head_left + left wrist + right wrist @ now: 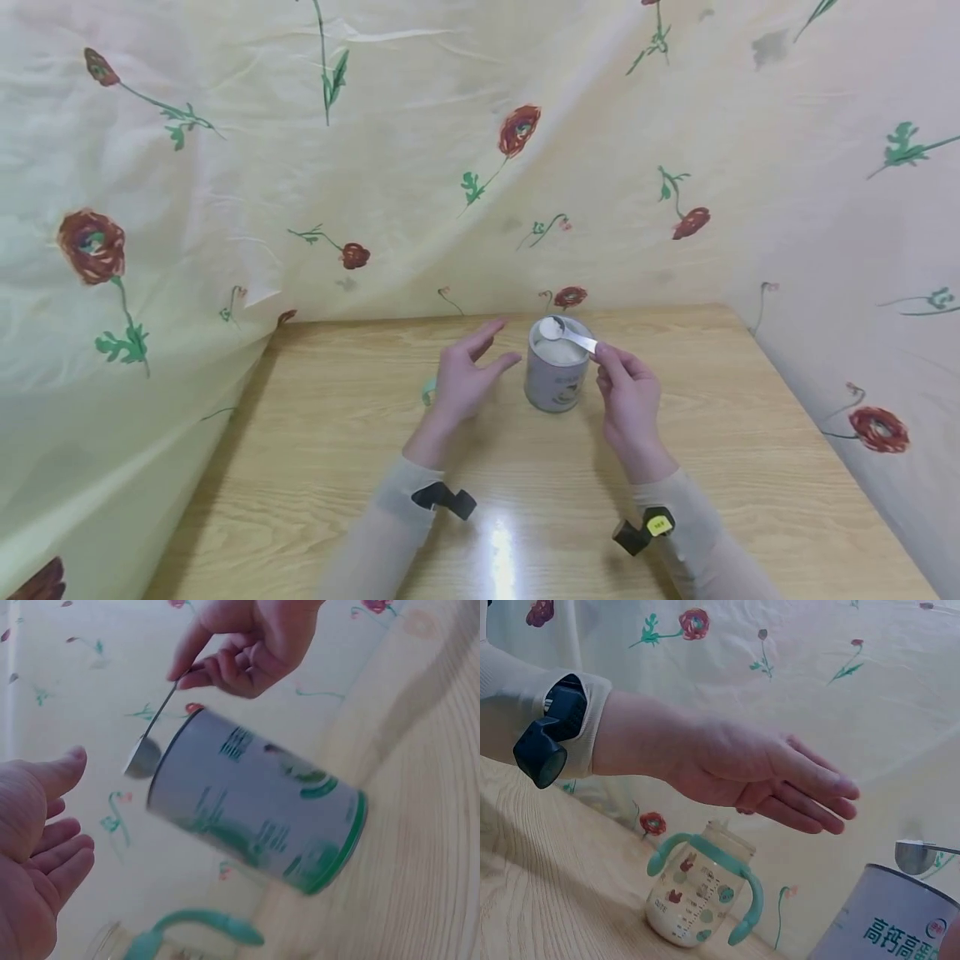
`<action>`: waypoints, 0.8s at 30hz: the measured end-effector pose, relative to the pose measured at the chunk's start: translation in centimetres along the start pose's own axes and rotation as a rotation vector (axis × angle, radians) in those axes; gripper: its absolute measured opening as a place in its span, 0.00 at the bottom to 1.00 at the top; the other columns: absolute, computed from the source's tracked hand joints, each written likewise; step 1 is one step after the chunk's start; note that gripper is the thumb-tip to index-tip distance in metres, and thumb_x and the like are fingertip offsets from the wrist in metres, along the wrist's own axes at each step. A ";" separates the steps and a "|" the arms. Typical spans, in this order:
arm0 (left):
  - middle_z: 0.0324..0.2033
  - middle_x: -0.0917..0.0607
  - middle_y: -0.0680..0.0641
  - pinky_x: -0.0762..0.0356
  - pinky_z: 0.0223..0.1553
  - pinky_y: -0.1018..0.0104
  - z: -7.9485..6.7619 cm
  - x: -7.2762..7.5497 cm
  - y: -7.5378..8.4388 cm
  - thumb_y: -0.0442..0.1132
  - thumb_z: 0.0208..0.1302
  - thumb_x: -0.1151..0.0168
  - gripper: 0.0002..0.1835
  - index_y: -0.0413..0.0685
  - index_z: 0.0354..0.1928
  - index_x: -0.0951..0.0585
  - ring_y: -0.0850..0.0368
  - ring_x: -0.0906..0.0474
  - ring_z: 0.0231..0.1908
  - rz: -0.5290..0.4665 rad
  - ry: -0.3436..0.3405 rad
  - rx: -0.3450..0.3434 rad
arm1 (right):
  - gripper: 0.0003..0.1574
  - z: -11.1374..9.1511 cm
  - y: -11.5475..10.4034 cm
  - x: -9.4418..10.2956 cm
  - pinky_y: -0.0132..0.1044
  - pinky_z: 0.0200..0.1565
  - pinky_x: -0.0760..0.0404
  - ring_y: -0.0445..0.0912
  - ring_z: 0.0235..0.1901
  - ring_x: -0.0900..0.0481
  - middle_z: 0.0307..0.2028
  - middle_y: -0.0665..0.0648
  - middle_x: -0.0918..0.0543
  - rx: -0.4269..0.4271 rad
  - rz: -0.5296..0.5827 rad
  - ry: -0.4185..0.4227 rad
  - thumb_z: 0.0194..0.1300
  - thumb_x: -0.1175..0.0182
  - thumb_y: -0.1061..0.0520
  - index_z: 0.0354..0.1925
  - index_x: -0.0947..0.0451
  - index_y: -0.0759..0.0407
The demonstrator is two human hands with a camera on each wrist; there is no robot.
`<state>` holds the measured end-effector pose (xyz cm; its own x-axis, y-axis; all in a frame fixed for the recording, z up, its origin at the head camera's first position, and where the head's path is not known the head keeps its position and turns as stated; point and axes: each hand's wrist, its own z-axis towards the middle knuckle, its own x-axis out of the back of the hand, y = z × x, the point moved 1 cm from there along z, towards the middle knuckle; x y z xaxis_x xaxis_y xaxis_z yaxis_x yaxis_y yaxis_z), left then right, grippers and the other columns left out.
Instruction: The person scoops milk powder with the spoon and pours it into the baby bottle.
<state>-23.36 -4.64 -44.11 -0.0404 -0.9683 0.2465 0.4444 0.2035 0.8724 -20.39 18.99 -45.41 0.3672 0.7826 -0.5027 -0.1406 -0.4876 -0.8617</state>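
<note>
Between thumb and fingers, my right hand (632,398) pinches the handle of a metal measuring spoon (577,339). White powder fills the spoon's bowl, which is over the mouth of an upright powder can (555,390). More white powder (558,352) shows inside the can. My left hand (465,379) hovers left of the can, thumb apart from the extended fingers, holding nothing. Below and behind it in the right wrist view stands a clear baby bottle (697,896) with two mint-green handles and an open top; in the head view the left hand mostly hides it.
Everything stands on a light wooden table (330,467). A pale cloth with red flowers (405,167) hangs behind the table and along both sides. Each sleeve bears a black wrist camera, such as the one (444,498) on the left.
</note>
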 end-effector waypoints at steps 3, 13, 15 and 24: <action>0.63 0.14 0.43 0.20 0.66 0.62 -0.4 1.5 -0.4 0.39 0.66 0.22 0.26 0.41 0.64 0.15 0.44 0.17 0.63 -0.010 0.058 -0.008 | 0.11 -0.2 0.1 -0.4 0.23 0.28 0.28 0.39 0.28 0.27 0.28 0.50 0.14 0.013 0.032 -0.010 0.73 0.31 0.63 0.31 0.13 0.56; 0.57 0.11 0.42 0.18 0.65 0.58 -1.9 6.2 -2.9 0.38 0.67 0.23 0.22 0.40 0.61 0.14 0.42 0.15 0.59 -0.053 0.246 0.117 | 0.15 -0.9 0.8 -2.0 0.22 0.27 0.28 0.38 0.27 0.28 0.26 0.49 0.14 0.001 0.035 -0.058 0.74 0.32 0.64 0.28 0.14 0.54; 0.59 0.12 0.40 0.18 0.64 0.63 -2.2 7.0 -3.4 0.37 0.68 0.24 0.22 0.40 0.61 0.14 0.42 0.15 0.60 -0.051 0.254 0.122 | 0.16 -1.1 1.0 -2.4 0.23 0.27 0.29 0.38 0.26 0.28 0.26 0.49 0.14 0.002 0.038 -0.072 0.74 0.33 0.65 0.27 0.14 0.54; 0.58 0.12 0.39 0.17 0.59 0.69 -3.4 9.1 -5.5 0.36 0.70 0.26 0.21 0.39 0.63 0.15 0.43 0.14 0.58 -0.053 0.231 0.190 | 0.16 -2.2 1.5 -4.3 0.23 0.28 0.26 0.37 0.26 0.25 0.26 0.48 0.13 -0.001 0.016 -0.108 0.74 0.32 0.63 0.26 0.14 0.52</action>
<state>-23.12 -15.04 -48.16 0.1547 -0.9813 0.1149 0.2705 0.1540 0.9503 -20.15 14.08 -44.41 0.2634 0.8120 -0.5208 -0.1446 -0.5006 -0.8535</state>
